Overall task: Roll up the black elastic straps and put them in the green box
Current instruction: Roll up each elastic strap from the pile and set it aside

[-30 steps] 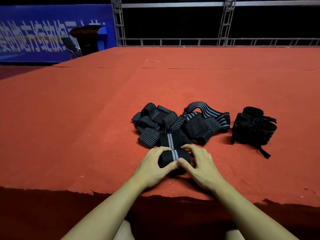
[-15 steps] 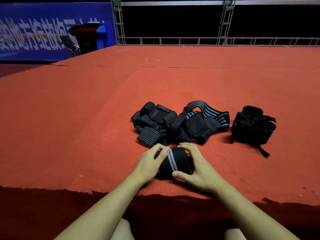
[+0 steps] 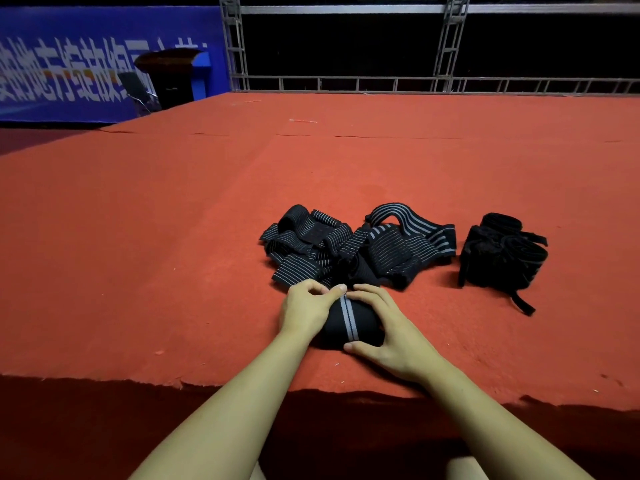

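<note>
Black grey-striped elastic strap roll clamped btwn left hand & right hand; loose striped strap pile left; no green box visible.

Left hand and right hand are covering both ends of the rolled strap. Pile of loose straps is overlapping, count unclear. Blue banner is getting cut off at left edge.

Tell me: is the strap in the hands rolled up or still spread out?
Rolled up. The strap forms a compact black bundle, its grey stripe wrapping over the top, gripped between the left hand and right hand.
</note>
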Action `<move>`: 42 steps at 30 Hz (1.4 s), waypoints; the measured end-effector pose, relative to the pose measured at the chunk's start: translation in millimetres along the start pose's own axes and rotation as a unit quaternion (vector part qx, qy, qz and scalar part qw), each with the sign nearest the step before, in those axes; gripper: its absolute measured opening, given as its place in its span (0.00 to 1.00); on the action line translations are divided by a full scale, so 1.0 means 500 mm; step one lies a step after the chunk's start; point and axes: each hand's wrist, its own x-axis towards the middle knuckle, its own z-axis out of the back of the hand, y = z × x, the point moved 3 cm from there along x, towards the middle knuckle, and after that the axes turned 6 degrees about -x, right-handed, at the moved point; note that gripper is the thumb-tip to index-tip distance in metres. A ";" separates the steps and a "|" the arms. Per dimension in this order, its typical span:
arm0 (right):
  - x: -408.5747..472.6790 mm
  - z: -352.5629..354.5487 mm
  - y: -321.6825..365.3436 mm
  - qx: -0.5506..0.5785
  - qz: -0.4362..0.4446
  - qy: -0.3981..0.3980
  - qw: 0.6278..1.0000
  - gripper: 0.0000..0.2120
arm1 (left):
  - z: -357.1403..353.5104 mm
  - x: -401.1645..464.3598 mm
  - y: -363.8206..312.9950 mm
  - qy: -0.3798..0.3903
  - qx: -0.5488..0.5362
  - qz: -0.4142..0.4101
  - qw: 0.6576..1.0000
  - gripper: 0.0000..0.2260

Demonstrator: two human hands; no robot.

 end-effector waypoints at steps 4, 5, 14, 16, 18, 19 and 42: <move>0.009 0.006 -0.011 0.046 -0.002 -0.022 0.999 0.36 | 0.000 -0.020 -0.010 -0.037 0.045 -0.015 0.998 0.20; 0.010 0.009 -0.011 0.050 -0.003 -0.028 0.998 0.35 | 0.002 -0.028 -0.011 -0.043 0.059 -0.024 0.997 0.22; -0.002 0.030 -0.007 0.185 -0.115 -0.069 0.974 0.27 | -0.048 -0.085 -0.066 0.057 -0.144 -0.241 0.958 0.22; -0.003 0.033 0.002 0.236 -0.136 -0.072 0.960 0.26 | -0.059 -0.096 -0.091 0.047 -0.163 -0.249 0.954 0.18; -0.001 0.040 0.014 0.270 -0.158 -0.107 0.944 0.23 | -0.070 -0.105 -0.103 0.035 -0.163 -0.255 0.953 0.16; 0.002 0.046 0.019 0.278 -0.168 -0.134 0.936 0.22 | -0.075 -0.109 -0.104 0.021 -0.148 -0.262 0.953 0.16; 0.009 0.186 -0.004 0.092 -0.267 -0.262 0.923 0.11 | -0.236 -0.082 -0.196 0.015 -0.143 0.002 0.990 0.27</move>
